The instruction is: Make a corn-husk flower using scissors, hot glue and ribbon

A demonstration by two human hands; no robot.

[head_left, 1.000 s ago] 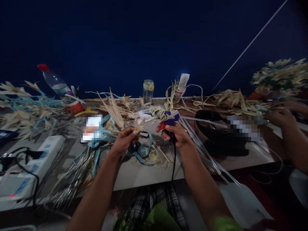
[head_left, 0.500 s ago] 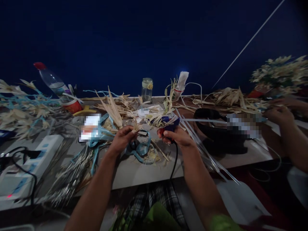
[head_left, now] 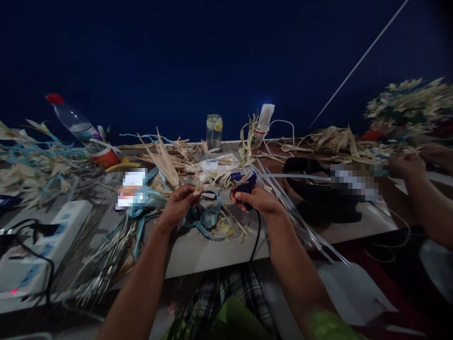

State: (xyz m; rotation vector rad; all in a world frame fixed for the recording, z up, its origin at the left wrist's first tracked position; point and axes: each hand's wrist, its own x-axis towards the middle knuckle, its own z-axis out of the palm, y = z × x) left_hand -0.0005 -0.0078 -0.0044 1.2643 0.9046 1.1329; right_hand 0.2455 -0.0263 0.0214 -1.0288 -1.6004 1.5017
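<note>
Pinched between the fingertips of my left hand point(head_left: 178, 204) is a small pale corn husk piece point(head_left: 198, 189). My right hand point(head_left: 261, 199) wraps around a blue glue gun point(head_left: 250, 181) with a red trigger, its black cord point(head_left: 258, 231) running down over the table edge. The gun's nose points left toward the husk piece, with a gap between them; loose husk strips hide part of it. Below and between my hands lies a curled light-blue ribbon point(head_left: 211, 219) with husk scraps. Long clear glue sticks point(head_left: 295, 217) lie right of my right hand.
A glass jar point(head_left: 214, 134) stands at the back near dried husks point(head_left: 164, 165). At left are a power strip point(head_left: 72, 224), a bundle of wires point(head_left: 109, 264) and a tilted bottle point(head_left: 76, 120). A co-worker's hands point(head_left: 406, 165) are at right, near a flower bunch point(head_left: 410, 106).
The whole view has shifted slightly. Both my hands stay in nearly the same place, still holding the husk piece and the glue gun.
</note>
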